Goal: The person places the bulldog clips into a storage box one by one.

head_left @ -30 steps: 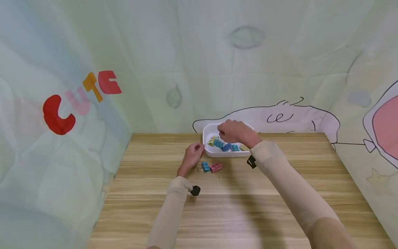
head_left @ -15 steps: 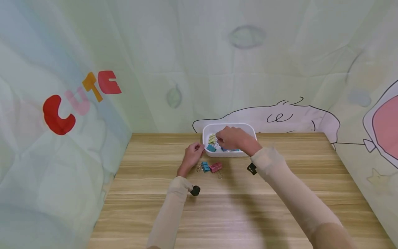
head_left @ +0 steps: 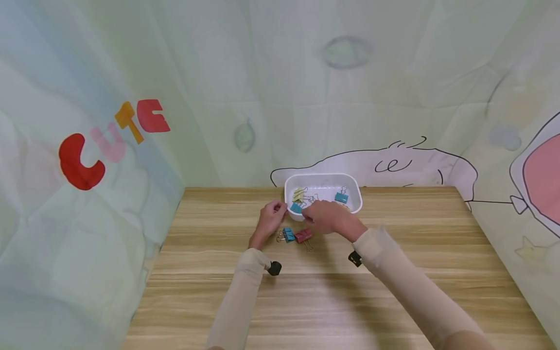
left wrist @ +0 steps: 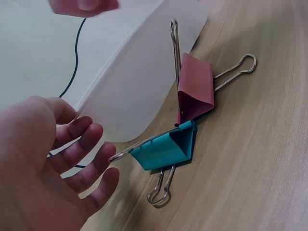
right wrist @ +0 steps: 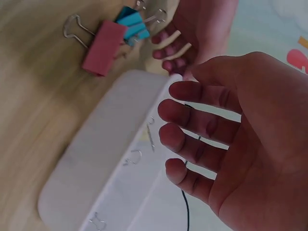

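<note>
My left hand [head_left: 270, 218] pinches the left end of the rim of a white plastic box [head_left: 323, 179] between thumb and index finger, its other fingers loosely bent. Over the box's front rim hovers my right hand [head_left: 325, 216]; in the right wrist view its bent fingers [right wrist: 173, 137] are spread, and nothing shows between them. Inside the box lie a teal binder clip [head_left: 341, 198], another teal one at the left front and a yellow one [head_left: 299, 195]. The right hand hides part of the contents. On the table, a blue-teal binder clip [left wrist: 163, 150] touches a red-pink binder clip [left wrist: 196, 86].
The wooden table [head_left: 210, 291] ends at a printed cloth backdrop [head_left: 218, 97] just behind the box. Cloth also hangs along both sides. Dark wrist cameras, such as the left one [head_left: 274, 268], stick out from the sleeves.
My right hand has come down and toward me, from over the box's middle to its front rim. Binder clips in the box have shifted apart, one teal to the left front. The left hand stays still.
</note>
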A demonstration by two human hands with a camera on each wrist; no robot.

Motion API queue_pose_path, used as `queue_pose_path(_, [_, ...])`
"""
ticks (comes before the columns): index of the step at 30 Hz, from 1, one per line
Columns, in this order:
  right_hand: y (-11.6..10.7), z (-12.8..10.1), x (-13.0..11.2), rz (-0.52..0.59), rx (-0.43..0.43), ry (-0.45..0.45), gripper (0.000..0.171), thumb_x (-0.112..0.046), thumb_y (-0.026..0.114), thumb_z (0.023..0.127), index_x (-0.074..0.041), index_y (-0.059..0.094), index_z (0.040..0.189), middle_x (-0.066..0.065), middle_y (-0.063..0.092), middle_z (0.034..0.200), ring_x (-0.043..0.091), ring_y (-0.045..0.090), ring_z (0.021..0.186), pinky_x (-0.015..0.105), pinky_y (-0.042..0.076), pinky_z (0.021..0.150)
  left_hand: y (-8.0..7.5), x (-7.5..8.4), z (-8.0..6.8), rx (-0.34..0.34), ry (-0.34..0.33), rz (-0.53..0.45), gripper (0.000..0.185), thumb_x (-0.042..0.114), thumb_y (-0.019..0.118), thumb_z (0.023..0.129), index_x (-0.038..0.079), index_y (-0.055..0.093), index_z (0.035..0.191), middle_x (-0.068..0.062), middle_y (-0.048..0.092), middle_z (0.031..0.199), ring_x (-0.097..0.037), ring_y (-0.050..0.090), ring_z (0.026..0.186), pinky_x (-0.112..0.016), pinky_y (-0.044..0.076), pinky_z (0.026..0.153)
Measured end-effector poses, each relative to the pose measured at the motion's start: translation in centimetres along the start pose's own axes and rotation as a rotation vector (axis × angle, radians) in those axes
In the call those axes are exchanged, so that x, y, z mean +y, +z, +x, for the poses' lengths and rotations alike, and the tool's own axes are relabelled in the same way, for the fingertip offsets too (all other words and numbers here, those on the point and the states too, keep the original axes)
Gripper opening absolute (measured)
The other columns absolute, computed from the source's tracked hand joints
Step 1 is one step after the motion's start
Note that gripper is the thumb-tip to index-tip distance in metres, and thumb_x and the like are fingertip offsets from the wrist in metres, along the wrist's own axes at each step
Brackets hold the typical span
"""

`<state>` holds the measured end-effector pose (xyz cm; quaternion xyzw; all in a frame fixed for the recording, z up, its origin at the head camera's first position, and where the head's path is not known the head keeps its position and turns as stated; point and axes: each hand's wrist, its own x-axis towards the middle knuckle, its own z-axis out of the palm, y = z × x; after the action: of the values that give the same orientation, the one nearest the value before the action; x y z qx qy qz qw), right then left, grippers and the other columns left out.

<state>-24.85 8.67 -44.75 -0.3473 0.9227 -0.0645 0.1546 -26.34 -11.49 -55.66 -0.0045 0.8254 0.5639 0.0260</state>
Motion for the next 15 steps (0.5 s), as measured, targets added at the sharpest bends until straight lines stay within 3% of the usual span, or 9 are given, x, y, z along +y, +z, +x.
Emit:
queue_pose_path(8, [3.2,-0.4,-0.1,0.063,-0.029,0.045,0.028,-0.037,0.061,0.105,-0.019,0.064,0.084,-0.005,0.053,0.065,0.012,0.05,0.063,0.029,0.043,0.061,0.1,0.0,0.1,0.0,-0.006,0.007,0.026,0.024,0.055,0.108,0.002,0.068,0.103,-0.017,0.069,0.097,-0.018,0.059,0.082,-0.028,0.048,0.074])
queue_pose_path(15, [5.3,-0.2,0.0,0.027,0.01,0.046,0.035,-0.039,0.063,0.104,-0.02,0.06,0.075,-0.006,0.049,0.059,0.011,0.047,0.056,0.027,0.041,0.059,0.2,-0.1,0.1,0.004,-0.015,0.005,0.027,0.024,0.054,0.108,0.002,0.068,0.104,-0.015,0.068,0.096,-0.019,0.059,0.082,-0.028,0.047,0.074])
